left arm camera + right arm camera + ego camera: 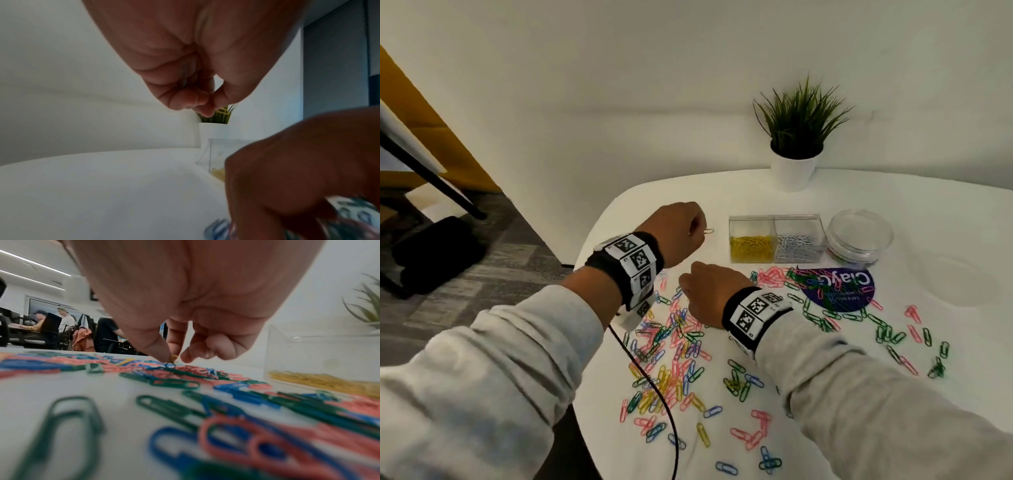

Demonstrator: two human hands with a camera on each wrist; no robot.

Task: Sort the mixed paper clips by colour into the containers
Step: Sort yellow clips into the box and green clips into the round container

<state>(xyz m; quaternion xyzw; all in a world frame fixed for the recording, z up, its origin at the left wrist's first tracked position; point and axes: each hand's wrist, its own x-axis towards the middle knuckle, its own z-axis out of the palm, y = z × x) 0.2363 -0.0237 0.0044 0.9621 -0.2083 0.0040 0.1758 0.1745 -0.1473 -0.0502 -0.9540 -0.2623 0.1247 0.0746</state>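
Observation:
Mixed pink, green, blue and yellow paper clips [674, 342] lie scattered over the white table [825, 428]. My left hand [697, 233] is raised left of the containers and pinches a small yellow paper clip [709, 231], also seen at its fingertips in the left wrist view as the yellow clip [221, 112]. My right hand [685, 291] is down on the pile, where thumb and forefinger pinch another yellow clip [173, 357]. A clear double box holds yellow clips [751, 245] in its left compartment and silver clips [798, 248] in its right.
A round clear jar [859, 240] stands right of the box, with a clear lid [955, 281] lying flat beyond it. A potted plant [796, 144] is at the back. A purple sticker [839, 287] carries green clips. A black cable [654, 394] crosses the pile.

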